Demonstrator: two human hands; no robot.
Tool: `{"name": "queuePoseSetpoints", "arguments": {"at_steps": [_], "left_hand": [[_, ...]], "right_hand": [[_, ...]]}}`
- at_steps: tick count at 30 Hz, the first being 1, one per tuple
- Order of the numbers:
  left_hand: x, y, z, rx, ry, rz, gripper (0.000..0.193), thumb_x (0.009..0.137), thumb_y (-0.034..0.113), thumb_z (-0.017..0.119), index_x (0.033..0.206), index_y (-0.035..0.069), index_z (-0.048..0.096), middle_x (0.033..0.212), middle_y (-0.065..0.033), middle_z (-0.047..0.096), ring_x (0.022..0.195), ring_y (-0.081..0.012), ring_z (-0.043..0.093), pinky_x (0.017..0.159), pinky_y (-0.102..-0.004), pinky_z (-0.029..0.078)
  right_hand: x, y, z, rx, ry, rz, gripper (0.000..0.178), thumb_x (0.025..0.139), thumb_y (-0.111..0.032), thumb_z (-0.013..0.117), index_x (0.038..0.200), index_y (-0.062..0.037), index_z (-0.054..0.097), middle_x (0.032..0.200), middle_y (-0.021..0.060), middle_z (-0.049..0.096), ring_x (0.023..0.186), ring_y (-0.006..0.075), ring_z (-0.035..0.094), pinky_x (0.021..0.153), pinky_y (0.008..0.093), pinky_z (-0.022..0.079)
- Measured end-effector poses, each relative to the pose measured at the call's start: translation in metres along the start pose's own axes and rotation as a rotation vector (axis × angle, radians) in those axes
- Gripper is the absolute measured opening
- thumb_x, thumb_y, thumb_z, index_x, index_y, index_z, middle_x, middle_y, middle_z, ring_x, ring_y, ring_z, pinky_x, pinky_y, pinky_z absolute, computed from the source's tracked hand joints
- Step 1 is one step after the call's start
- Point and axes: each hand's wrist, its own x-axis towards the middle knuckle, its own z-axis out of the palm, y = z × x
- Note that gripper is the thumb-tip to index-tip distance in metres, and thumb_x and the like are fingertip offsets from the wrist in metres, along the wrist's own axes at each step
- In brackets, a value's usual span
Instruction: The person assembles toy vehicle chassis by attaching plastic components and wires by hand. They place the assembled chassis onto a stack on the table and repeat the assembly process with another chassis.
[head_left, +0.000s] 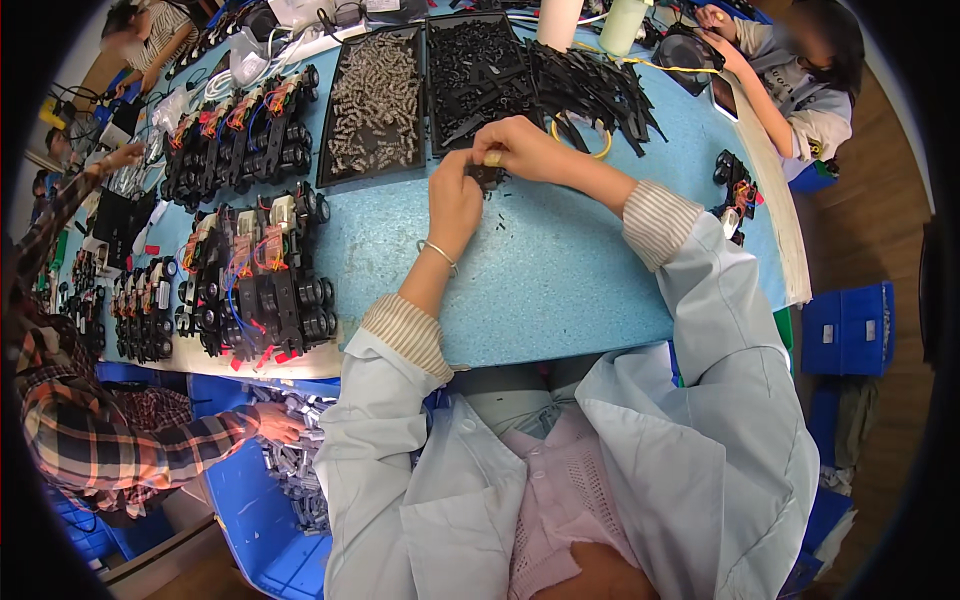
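Note:
My left hand (455,205) is closed around a small black part (486,176) just above the blue table, in front of the trays. My right hand (522,148) bends over the same part with its fingers pinched together. A small yellowish spot shows at those fingertips; what they grip is mostly hidden. Tiny black bits (501,224) lie on the table beside my left hand. Beyond the hands stand a black tray of small silver coiled pieces (375,110) and a tray of small black parts (475,70).
Rows of wired, wheeled chassis (255,265) stand at left; another chassis (737,195) is at right. Black strips (595,90) lie behind my right hand. At lower left, a co-worker's hand (280,422) reaches into a blue bin (255,530). Another person (805,80) works at far right.

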Motion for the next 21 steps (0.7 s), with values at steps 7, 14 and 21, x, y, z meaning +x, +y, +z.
{"name": "queuePoseSetpoints", "arguments": {"at_steps": [7, 14, 21], "left_hand": [[0.001, -0.009, 0.004, 0.004, 0.047, 0.093, 0.036, 0.075, -0.005, 0.04, 0.105, -0.006, 0.059, 0.1, -0.021, 0.064, 0.093, -0.0305, 0.062, 0.086, -0.0349, 0.046], [-0.004, 0.001, 0.012, 0.155, -0.002, 0.099, 0.031, 0.08, 0.005, 0.048, 0.107, -0.005, 0.059, 0.102, -0.0213, 0.063, 0.095, -0.0337, 0.06, 0.087, -0.037, 0.046], [-0.004, 0.007, 0.012, 0.198, -0.024, 0.193, 0.03, 0.077, 0.006, 0.052, 0.104, -0.007, 0.058, 0.102, -0.023, 0.061, 0.097, -0.0376, 0.057, 0.089, -0.0418, 0.044]], "right_hand": [[-0.003, -0.003, -0.017, 0.041, -0.053, -0.133, 0.017, 0.075, 0.005, 0.059, 0.09, 0.0019, 0.067, 0.083, 0.0166, 0.067, 0.079, 0.0249, 0.067, 0.071, 0.034, 0.051], [-0.005, 0.029, -0.043, -0.274, -0.074, 0.096, 0.025, 0.076, 0.009, 0.057, 0.1, 0.005, 0.063, 0.095, 0.0151, 0.066, 0.089, 0.0262, 0.064, 0.08, 0.032, 0.05], [0.002, 0.042, -0.039, -0.301, -0.21, -0.2, 0.034, 0.067, 0.013, 0.057, 0.099, 0.0042, 0.065, 0.103, 0.0158, 0.062, 0.096, 0.0302, 0.061, 0.081, 0.034, 0.049]]}}
